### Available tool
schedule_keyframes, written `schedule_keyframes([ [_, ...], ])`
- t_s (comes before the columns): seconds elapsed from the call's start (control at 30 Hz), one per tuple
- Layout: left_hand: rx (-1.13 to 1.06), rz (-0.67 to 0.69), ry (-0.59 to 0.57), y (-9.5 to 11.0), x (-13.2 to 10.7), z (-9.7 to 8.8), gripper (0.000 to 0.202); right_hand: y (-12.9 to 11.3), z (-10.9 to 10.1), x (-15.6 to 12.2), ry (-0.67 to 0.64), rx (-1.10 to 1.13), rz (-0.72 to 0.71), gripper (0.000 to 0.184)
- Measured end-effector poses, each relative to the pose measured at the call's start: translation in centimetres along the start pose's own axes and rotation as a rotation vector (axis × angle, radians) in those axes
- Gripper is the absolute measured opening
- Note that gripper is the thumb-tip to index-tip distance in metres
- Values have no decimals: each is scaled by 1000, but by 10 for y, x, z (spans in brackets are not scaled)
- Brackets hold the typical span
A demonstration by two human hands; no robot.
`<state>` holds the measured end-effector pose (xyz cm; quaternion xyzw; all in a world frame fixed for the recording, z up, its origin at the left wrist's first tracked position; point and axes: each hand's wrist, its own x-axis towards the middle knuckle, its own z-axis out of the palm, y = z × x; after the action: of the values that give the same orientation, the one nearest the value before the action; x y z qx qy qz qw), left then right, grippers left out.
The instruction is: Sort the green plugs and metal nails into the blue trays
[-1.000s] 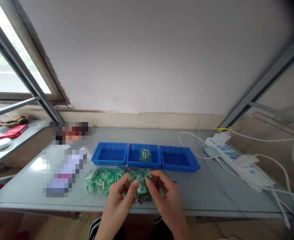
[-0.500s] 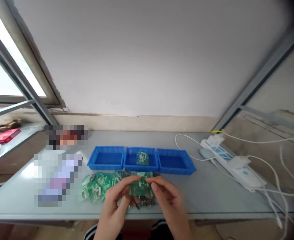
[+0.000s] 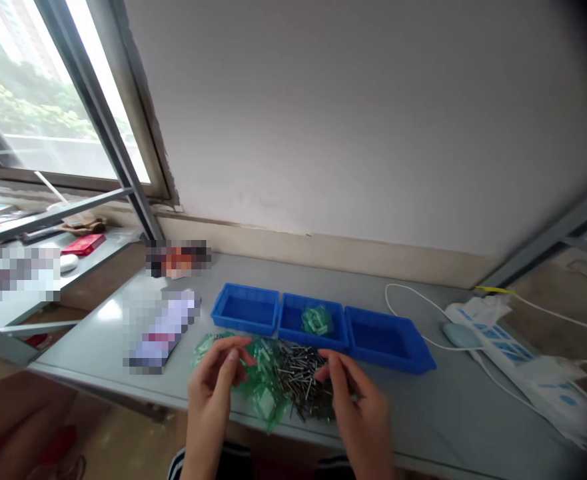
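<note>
My left hand [image 3: 216,380] hovers at the pile of green plastic packets [image 3: 266,393], its fingers loosely curved and apart, with nothing seen in them. Some packets lie partly hidden behind it. Over the right edge of a heap of loose metal screws [image 3: 300,370] is my right hand [image 3: 358,400], thumb and fingers slightly spread and holding nothing visible. Just behind the heap, the middle blue tray [image 3: 288,337] has green packets with pale pieces [image 3: 317,320] inside. A left blue tray [image 3: 246,310] and a right blue tray [image 3: 388,340] flank it.
A white power strip [image 3: 513,360] with white cables lies at the right. On the left are a blurred long pale item [image 3: 166,330] and a blurred dark and orange item [image 3: 178,260]. A wall [image 3: 323,133] rises behind the table, and another person's legs [image 3: 18,413] show at lower left.
The green packet held between both hands has been let go, and the middle tray holds more green packets. My hands have moved apart, uncovering the screws. The view has turned left.
</note>
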<state>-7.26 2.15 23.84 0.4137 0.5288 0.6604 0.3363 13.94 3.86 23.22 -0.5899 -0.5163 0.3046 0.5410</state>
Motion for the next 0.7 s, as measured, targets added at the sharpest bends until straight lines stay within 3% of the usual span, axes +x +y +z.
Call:
schedule_keyframes([
  [0.2, 178, 16, 96, 6, 1, -10, 31, 13, -15, 7, 68, 51, 108, 57],
  [0.3, 478, 162, 86, 3, 10, -26, 26, 8, -21, 8, 88, 95, 172, 57],
  [0.4, 760, 353, -26, -3, 21, -47, 21, 4, -22, 6, 101, 126, 177, 57],
  [0.5, 866, 440, -191, -7, 23, -56, 22, 4, -22, 6, 100, 153, 183, 56],
  [0.7, 872, 421, -449, 4, 7, -33, 20, 6, -23, 6, 95, 169, 158, 56],
])
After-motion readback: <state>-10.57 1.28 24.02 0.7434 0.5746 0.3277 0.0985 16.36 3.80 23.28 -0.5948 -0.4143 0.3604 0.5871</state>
